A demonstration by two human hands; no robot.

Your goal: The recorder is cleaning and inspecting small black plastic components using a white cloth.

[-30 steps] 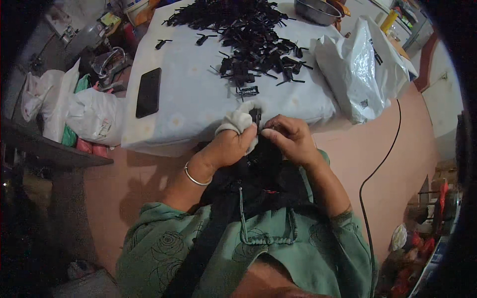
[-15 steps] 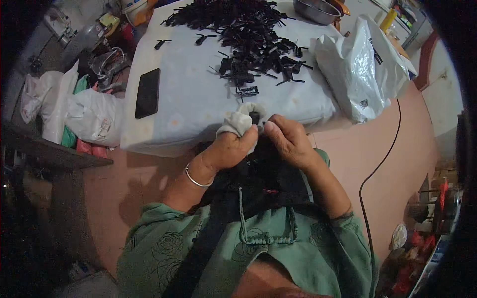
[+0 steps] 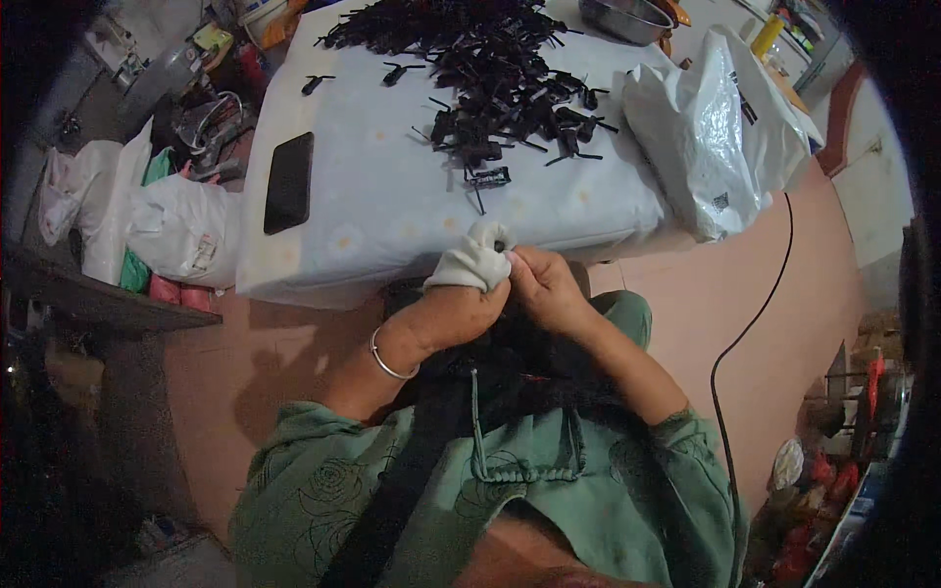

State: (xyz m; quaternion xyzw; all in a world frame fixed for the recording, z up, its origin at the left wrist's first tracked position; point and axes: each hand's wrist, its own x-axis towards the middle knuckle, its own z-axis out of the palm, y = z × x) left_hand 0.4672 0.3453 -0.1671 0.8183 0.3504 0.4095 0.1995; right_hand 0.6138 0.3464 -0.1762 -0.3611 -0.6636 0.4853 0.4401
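Note:
My left hand is closed around a bunched off-white cloth. A small black piece shows in a fold at the cloth's upper end. My right hand meets it from the right, thumb and fingers pinched together against the cloth beside that piece. What lies between the right fingertips is hidden. Both hands are just off the table's near edge, above my lap. On the table beyond them is a small black packet-like piece, with a thin black strip pointing toward the hands.
A large heap of small black parts with thin tails covers the far table. A dark phone lies left. At right stand a white plastic bag and a metal bowl. A black cable trails down the right side.
The right hand has shifted left and slightly down, closer against the cloth. The cloth has turned and its opening has narrowed around the black piece. The left hand has dropped slightly.

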